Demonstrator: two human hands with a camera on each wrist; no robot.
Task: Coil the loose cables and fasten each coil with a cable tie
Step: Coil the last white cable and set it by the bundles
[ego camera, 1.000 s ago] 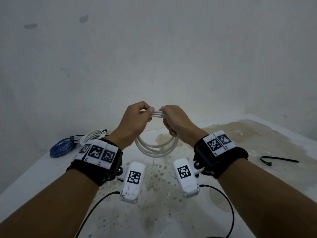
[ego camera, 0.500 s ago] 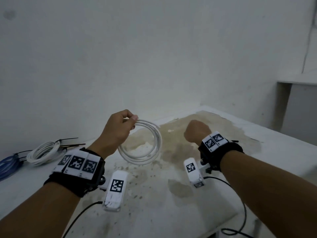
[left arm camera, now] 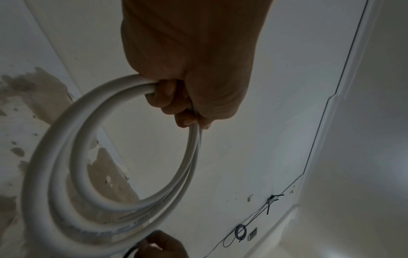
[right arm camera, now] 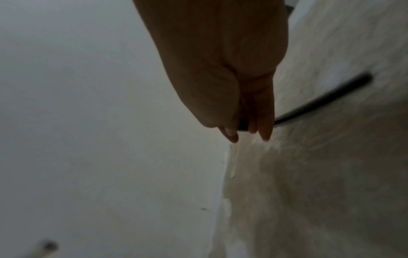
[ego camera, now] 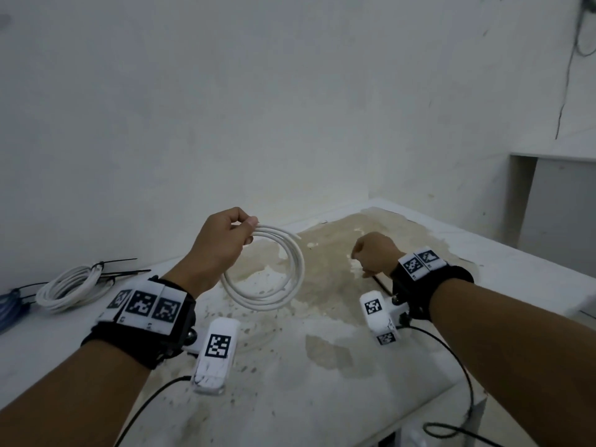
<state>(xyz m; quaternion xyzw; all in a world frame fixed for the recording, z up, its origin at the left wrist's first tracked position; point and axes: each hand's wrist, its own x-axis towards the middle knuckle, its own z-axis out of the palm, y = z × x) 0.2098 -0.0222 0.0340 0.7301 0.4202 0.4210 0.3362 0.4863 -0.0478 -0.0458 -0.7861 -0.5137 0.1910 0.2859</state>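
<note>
White round cable, wound into a few loops [ego camera: 269, 279], is hanging from my left hand [ego camera: 222, 245] above the stained white tabletop [ego camera: 322, 366]. I am curling my fingers [left arm camera: 170, 99] round the top of the bundle, thumb closing over it, so the loops are staying together while the rest of the coil is dangling free, clear of the surface. No tie is showing anywhere on this coil, so I am judging it wound but not yet fastened.

Over to the right, my right hand [ego camera: 374, 253] is down at the tabletop, pinching a thin black cable tie [right arm camera: 326, 99] between thumb and fingertips [right arm camera: 266, 129]. The wrist picture is blurred, but the strap is plainly running out from between my fingers and lying along the surface. I am taking this as the pick-up for the coil in my other hand.

At the far left edge a second white cable coil [ego camera: 69, 287] is lying on the tabletop with black tie tails [ego camera: 119, 267] sticking out from it, which suggests that one is already fastened. Beyond it a blue cable bundle [ego camera: 9, 306] is only partly in view, and I cannot tell whether it is tied.

What is left, as I am reading it: lifting the strap, threading it round the held loops, and pulling it tight.
</note>
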